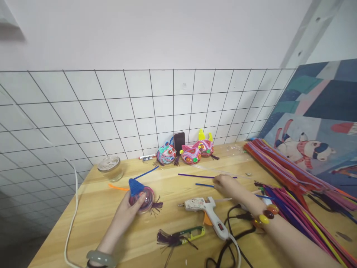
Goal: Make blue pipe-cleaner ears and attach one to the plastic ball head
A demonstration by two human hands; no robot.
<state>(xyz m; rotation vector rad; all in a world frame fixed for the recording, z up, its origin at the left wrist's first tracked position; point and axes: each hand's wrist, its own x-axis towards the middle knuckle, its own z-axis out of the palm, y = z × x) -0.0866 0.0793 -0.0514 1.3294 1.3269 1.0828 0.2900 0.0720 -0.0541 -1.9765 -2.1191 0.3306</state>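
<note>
While our left hand [130, 205] clamped its fingers around a blue-peaked ball [148, 197] left of the glue gun [209, 212], our right hand [223, 183] met a blue pipe cleaner [204, 185], pinch unclear; we couldn't discern the glass jar's [110, 169] contents.

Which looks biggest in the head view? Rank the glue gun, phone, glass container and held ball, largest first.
1. Glue gun
2. Ball and glass container, unranked: they look alike, and the left hand hides part of the ball
3. Phone
</note>
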